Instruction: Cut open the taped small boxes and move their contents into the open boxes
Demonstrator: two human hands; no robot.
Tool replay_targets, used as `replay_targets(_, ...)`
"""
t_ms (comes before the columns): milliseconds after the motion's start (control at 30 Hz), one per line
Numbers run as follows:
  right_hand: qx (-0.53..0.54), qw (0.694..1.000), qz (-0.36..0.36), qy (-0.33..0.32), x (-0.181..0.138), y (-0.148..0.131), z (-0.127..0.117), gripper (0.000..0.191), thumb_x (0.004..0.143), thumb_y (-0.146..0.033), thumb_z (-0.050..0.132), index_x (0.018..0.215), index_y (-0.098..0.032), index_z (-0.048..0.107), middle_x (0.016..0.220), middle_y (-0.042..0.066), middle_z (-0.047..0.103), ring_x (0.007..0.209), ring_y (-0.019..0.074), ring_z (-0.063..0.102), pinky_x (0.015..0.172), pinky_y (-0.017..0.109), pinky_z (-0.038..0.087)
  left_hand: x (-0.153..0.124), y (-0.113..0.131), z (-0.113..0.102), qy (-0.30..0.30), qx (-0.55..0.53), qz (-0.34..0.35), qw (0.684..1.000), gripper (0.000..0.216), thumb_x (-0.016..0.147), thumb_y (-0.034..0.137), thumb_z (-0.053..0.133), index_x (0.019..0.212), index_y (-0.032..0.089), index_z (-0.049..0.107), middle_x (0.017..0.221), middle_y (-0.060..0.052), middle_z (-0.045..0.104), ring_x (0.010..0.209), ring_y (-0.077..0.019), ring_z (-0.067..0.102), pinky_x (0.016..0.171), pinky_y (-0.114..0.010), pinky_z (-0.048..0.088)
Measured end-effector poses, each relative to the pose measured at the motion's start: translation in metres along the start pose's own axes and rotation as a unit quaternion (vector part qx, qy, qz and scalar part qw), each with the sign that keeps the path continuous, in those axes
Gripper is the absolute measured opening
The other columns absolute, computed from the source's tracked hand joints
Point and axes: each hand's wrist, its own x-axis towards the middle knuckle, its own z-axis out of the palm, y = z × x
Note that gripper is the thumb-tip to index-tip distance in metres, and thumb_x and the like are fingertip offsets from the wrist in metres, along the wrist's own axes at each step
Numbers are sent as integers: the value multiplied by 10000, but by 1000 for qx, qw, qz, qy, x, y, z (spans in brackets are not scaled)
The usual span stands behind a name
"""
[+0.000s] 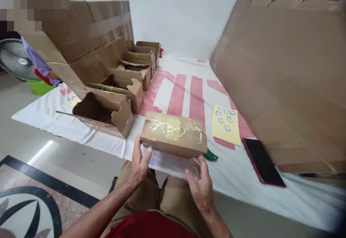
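A closed cardboard box (173,133), its top covered with shiny clear tape, is at the table's front edge between my hands. My left hand (140,164) holds its left front corner, fingers along the end and thumb in front. At the lower right corner, the fingers of my right hand (201,182) grip the box while the thumb stands away from it. A dark green loop-shaped piece (211,155) shows from behind the box's right end; the rest of it is hidden.
Several open cardboard boxes (108,113) line the left, before a tall cardboard partition (89,32). Another large cardboard panel (283,79) leans at right. A yellow paper (225,126) with drawn shapes and a phone (263,162) lie right. A person's purple sleeve (38,59) shows behind the left partition.
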Motion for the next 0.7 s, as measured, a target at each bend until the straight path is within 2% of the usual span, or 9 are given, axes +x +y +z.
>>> replay_targets(100,-3,999,-29,-22,11,1,-7,580,955,-449,602,1480,-209,539,1409,160,685,1090,287,743,853,411,626,13,-7,-6,19,8,20,1000,624,1000,581,555,1489,193,532,1513,-156,569,1405,-329,542,1198,-490,412)
replay_targets(167,-25,997,-71,-23,23,4,-23,467,968,-434,592,1379,-217,631,1306,124,748,1100,279,742,934,427,614,18,-8,-12,40,17,23,999,593,998,585,555,1442,192,580,1460,-146,617,1342,-315,593,1150,-463,461)
replay_targets(233,-63,992,-112,4,39,9,-42,373,981,-424,580,1275,-226,699,1234,103,779,1134,279,732,1000,442,590,24,-6,-16,67,25,21,997,580,991,595,561,1412,198,604,1430,-136,644,1314,-307,615,1121,-441,487)
replay_targets(333,-152,975,-155,44,70,19,-62,346,975,-414,560,1205,-220,733,1258,120,774,1169,303,717,987,467,583,37,-1,-16,77,31,11,996,600,971,617,584,1400,199,610,1434,-132,651,1331,-313,608,1120,-437,489)
replay_targets(500,-279,939,-199,17,103,32,-55,383,928,-417,527,1154,-200,748,1284,149,765,1131,381,725,884,545,577,46,4,-5,74,60,-7,995,592,993,628,534,1362,177,639,1386,-143,685,1295,-320,632,1095,-466,509)
replay_targets(600,-257,940,-221,47,101,31,-53,370,969,-430,526,1178,-209,737,1283,141,764,1149,364,722,900,530,578,31,22,-14,91,89,32,991,488,1020,533,542,1360,202,656,1375,-139,688,1281,-305,643,1084,-472,520)
replay_targets(700,-229,942,-230,87,92,20,-64,364,997,-472,547,1171,-218,742,1247,125,773,1130,334,726,852,470,590,1,65,-43,100,77,144,982,303,994,393,620,1248,279,740,1170,-97,748,1168,-284,682,1059,-493,542)
